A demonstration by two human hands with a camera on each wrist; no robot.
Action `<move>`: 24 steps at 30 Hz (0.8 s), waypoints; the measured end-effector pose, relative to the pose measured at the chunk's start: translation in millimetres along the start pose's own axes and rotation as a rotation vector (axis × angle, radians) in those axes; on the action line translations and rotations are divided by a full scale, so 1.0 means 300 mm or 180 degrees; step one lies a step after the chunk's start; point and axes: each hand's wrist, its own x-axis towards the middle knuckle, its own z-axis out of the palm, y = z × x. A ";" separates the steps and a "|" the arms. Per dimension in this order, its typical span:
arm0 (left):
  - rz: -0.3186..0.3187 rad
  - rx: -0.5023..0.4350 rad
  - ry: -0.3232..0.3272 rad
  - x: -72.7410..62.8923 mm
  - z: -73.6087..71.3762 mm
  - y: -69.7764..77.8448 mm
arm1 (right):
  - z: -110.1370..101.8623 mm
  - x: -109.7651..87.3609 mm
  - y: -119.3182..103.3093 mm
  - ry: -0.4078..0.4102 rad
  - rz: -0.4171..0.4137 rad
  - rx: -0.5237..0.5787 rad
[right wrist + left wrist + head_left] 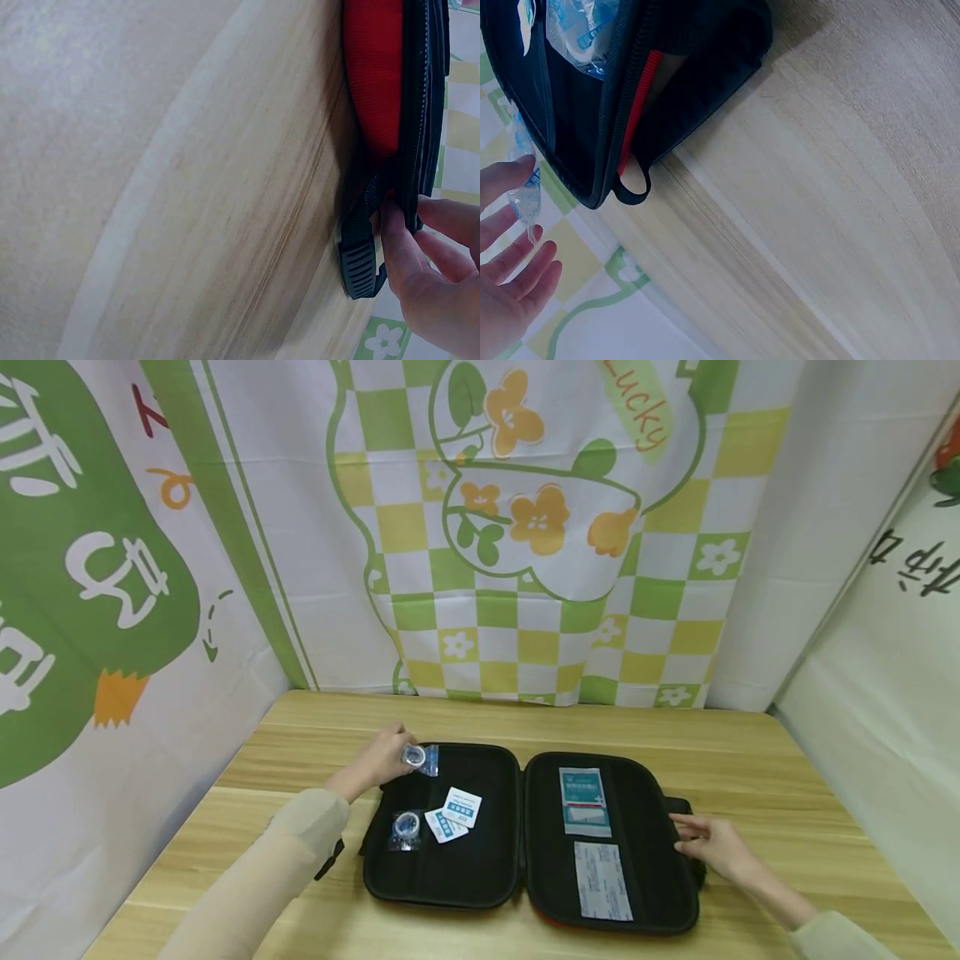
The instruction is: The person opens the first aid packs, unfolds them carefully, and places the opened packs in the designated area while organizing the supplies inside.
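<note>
Head view: the left hand (384, 755) pinches a wrapped roll (416, 757) between thumb and fingers, at the far left corner of the open black case (480, 877). Nearer the person than that hand, in the same half, lies a second roll (406, 829) — and rightward, two overlapping cards (461, 807). The right hand (712, 845) grips the case's right edge, digits either side of the rim — a buckle (358, 259) just beside them. Left of that hand lie a teal packet (585, 802) and a pale packet (603, 881).
</note>
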 end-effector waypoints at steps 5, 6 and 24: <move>-0.0051 0.0122 0.0036 -0.006 0.003 -0.017 | 0.003 -0.001 -0.002 0.0022 0.0012 0.0014; -0.0060 0.0135 0.0041 -0.008 0.004 -0.020 | 0.003 0.000 -0.002 0.0021 0.0014 0.0012; -0.0176 0.0226 -0.0002 -0.008 0.064 -0.035 | 0.005 0.001 0.003 0.0056 0.0032 -0.0008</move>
